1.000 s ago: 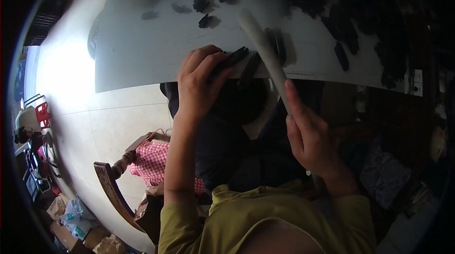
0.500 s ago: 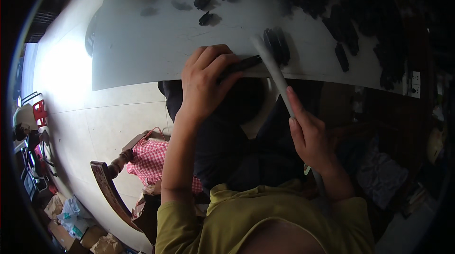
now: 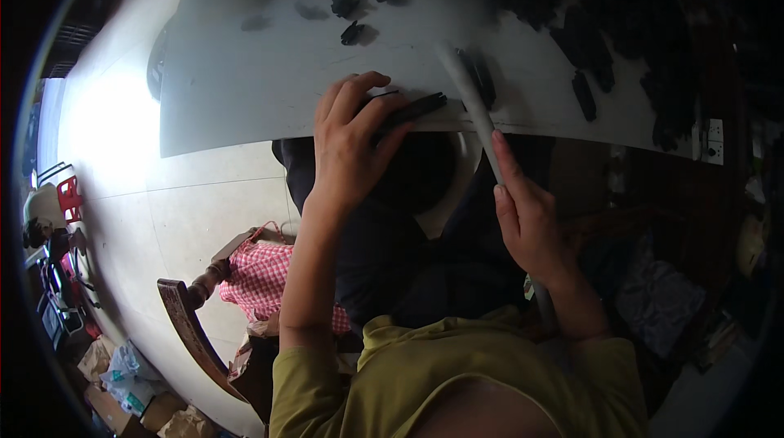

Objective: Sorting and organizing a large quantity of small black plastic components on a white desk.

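Left hand (image 3: 353, 140): grip closing around a dark strip (image 3: 412, 107), pressing it at the table's (image 3: 245, 87) near edge. Right hand (image 3: 527, 217): fingers wrapping a long grey blade (image 3: 469, 99) lying alongside.

Strong light floods in from nine o'clock, washing the pale floor (image 3: 139, 160) there almost to white glare. The grey desk (image 3: 245, 87) takes that light evenly at eleven and twelve o'clock, then sinks into deep shadow toward two o'clock, where dark pieces merge with blackness. The three o'clock side is dim and murky. A black fisheye rim rings the picture and the desk's near edge bows. The grey stick (image 3: 469, 99) looks soft and smeared; the yellow-green shirt (image 3: 457, 381) at six o'clock is out of focus.
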Demonstrator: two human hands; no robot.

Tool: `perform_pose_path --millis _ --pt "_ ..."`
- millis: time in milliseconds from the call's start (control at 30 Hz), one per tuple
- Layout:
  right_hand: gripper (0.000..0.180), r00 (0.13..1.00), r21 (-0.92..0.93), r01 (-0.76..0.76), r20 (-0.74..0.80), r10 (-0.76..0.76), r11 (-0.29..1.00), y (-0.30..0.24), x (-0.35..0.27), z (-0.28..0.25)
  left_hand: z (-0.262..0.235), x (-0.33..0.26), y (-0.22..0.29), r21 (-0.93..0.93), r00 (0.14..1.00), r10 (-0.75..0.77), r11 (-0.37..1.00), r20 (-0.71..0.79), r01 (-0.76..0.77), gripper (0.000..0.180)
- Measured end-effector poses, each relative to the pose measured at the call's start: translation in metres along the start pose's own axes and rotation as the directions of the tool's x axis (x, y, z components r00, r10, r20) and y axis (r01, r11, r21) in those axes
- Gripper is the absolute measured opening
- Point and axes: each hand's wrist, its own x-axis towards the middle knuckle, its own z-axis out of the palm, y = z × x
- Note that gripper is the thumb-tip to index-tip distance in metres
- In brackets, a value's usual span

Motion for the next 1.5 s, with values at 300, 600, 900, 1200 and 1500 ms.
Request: perform_pose_path --millis 300,600,900,1200,1500 --pt "0.063 0.998 0.062 -0.042 0.050 0.038 0.997 0.003 -0.005 0.008 -0.027 -0.019 -0.005 -0.029 0.998 0.006 1.000 0.058 -0.004 0.027" --pt "0.065 0.960 -0.147 -0.135 0.227 0.166 0.980 -0.015 0.011 0.029 -0.027 -0.029 -0.013 -0.086 0.994 0.005 0.996 0.109 0.004 0.026" --pt "0.060 0.993 0.003 -0.006 -0.120 0.006 1.000 0.000 0.005 -0.008 -0.028 -0.017 -0.008 -0.358 0.946 0.131 0.934 0.297 -0.018 0.021" --pt "0.056 0.905 0.253 -0.387 -0.078 0.418 0.886 0.028 -0.048 -0.024 0.040 0.037 0.022 -0.009 0.902 0.293 0.952 0.318 -0.306 0.051" --pt "0.068 0.991 0.132 0.083 0.093 -0.095 0.988 0.045 -0.067 -0.003 -0.034 0.034 0.016 -0.683 0.960 -0.038 0.695 0.277 0.224 0.034"
